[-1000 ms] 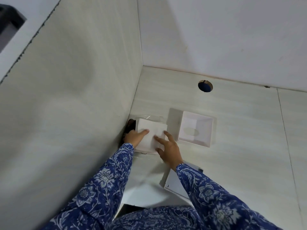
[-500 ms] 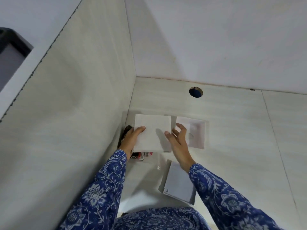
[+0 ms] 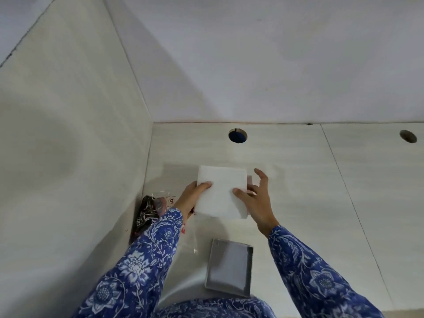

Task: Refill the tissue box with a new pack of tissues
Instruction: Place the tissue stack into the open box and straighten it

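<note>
A square stack of white tissues is held flat above the counter, a little left of centre. My left hand grips its left edge, thumb on top. My right hand is at its right edge with the thumb pressed on top and the fingers spread past the side. The white tissue box sits under the stack and is almost fully hidden; only a thin strip shows at the right. The box's grey lid lies flat nearer to me.
The emptied plastic wrapper, dark and clear, lies crumpled in the left corner against the side wall. The pale counter has two round holes near the back wall. Walls close in at left and back.
The tissue stack has come up off the wrapper at the left and moved right, over the white box, which it now covers. My right thumb has landed on the stack.
</note>
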